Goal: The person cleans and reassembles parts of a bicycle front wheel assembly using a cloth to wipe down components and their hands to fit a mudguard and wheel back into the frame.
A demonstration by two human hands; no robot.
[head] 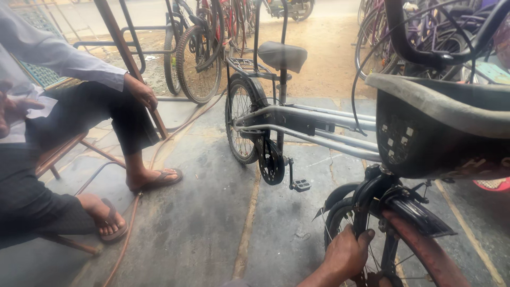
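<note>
Gripping the front wheel (419,255) of a grey bicycle (319,125), one of the person's hands (348,255) shows at about six o'clock in the head view, fingers curled shut around the dark tyre just beside the fork leg (364,212). Which hand it is cannot be told for sure; it reads as the left, coming up from the bottom edge on a bare forearm. The other hand is out of sight, so its state cannot be told. The wheel sits at five o'clock, partly under a black mudguard (419,215), with thin spokes showing behind the fingers. Above it, at three o'clock, a black plastic basket (435,133) hangs off the handlebars (441,53) and fills much of the right side.

Toward the centre, the bicycle's frame runs back to a black saddle (282,55) at twelve o'clock, a rear wheel (241,125) below it, and a chainguard with a pedal (300,185) near the middle. The concrete floor (202,223) is grey and cracked, and a reddish hose (127,228) trails across it at seven o'clock.

At nine o'clock another person sits on a chair, in a pale sleeve (64,56) and dark trousers, feet in sandals (159,180) flat on the floor, one hand on a slanted rusty bar (133,69). More parked bicycles (199,48) stand at eleven and one o'clock.
</note>
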